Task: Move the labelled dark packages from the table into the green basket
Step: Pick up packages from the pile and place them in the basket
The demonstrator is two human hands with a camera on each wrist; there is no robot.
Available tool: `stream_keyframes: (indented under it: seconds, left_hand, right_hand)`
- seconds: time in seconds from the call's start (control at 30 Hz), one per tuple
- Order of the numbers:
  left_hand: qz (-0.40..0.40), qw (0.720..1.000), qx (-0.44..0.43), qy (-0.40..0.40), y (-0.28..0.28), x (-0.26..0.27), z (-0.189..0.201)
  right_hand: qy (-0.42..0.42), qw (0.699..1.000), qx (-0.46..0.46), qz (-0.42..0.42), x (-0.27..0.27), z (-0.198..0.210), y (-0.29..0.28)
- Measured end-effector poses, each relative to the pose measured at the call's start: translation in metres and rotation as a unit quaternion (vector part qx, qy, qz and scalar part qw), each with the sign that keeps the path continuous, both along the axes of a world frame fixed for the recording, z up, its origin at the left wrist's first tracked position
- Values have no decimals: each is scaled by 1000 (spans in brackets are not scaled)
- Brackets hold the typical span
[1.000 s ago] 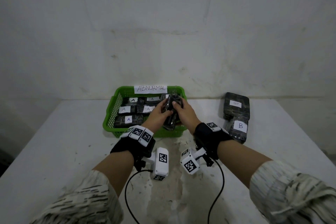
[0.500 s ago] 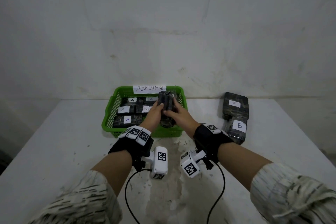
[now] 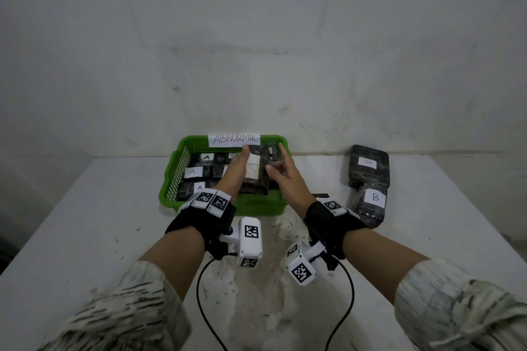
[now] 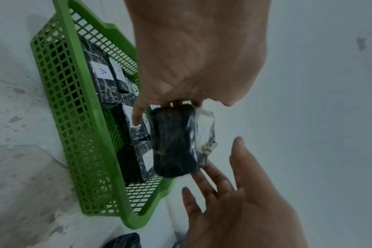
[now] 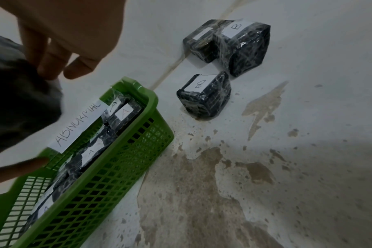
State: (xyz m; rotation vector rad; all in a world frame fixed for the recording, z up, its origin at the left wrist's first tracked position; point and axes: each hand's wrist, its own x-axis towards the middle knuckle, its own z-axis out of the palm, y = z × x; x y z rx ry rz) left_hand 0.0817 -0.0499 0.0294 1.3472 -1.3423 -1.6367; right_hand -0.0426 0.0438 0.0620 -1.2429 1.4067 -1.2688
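The green basket (image 3: 258,206) (image 4: 74,117) (image 5: 117,167) with an "ABNORMAL" sign holds several dark wrapped packages labelled A. One more A package (image 3: 253,171) (image 4: 174,142) hangs tilted over the basket's right part, label up. My left hand (image 3: 238,168) (image 4: 191,58) lies along its left side with straight fingers touching it. On its right, my right hand (image 3: 281,171) (image 4: 234,193) has its fingers spread, fingertips just at the package. In the right wrist view the package (image 5: 17,104) is a dark blur beside the right hand's fingers (image 5: 53,63).
Dark packages labelled B (image 3: 375,196) (image 5: 204,95) lie on the white table (image 3: 85,222) to the right of the basket, against the wall. Wrist camera cables trail across the worn, stained patch of table (image 3: 256,308) in front of me.
The package went forward from the basket's near right edge to over its inside and turned label up. Both hands loosened, and the right hand's fingers spread off it.
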Motion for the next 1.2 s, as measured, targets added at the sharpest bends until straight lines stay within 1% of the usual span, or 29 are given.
stream_keyframes:
  seconds: [0.07,0.1,0.17,0.23,0.33,0.37,0.43,0.5,0.57,0.63,0.77,0.83,0.93,1.0,1.07,1.2]
  left_hand:
    - [-3,999,46,2,11,5,16]
    - [-4,998,55,-3,19,8,25]
    - [6,999,39,-6,31,10,37]
    - [9,999,31,16,40,11,43]
    - [-20,997,44,54,47,8,41]
    - [-27,996,52,67,49,6,42]
    - [-34,994,54,87,53,1,44]
    - [-43,994,51,86,54,0,44]
    - [-45,996,42,72,55,1,45]
    - [-47,997,27,59,53,2,45]
    - [-43,997,-12,57,53,3,52]
    - [-45,998,-20,43,51,4,52]
    - [-18,999,-28,42,48,5,51]
    - [-10,999,-24,45,46,4,51]
    - [-22,999,-23,39,48,3,51]
    - [-32,998,-50,33,49,3,49]
  right_hand:
    - [-17,1000,5,9,-6,3,1]
    - [-31,999,9,10,-9,4,1]
    - [-57,998,10,4,-15,6,-1]
    - [-89,996,1,-20,-19,6,-2]
    - [-110,992,11,-63,-18,8,-6]
    - [-108,992,30,-61,-15,8,-8]
    - [-116,990,80,-26,-8,8,-10]
    - [-134,982,132,14,-2,6,-10]
    - [-147,977,155,23,0,8,-7]
    - [-153,978,141,12,-1,10,-6]
    - [-136,986,94,-6,-1,8,-6]
    - [-136,985,106,8,0,8,-6]
    - [-134,982,126,46,0,9,-5]
    - [-131,984,109,45,-1,9,-5]
    - [-128,987,89,36,-3,11,-6]
    - [-110,987,104,48,-4,7,-6]
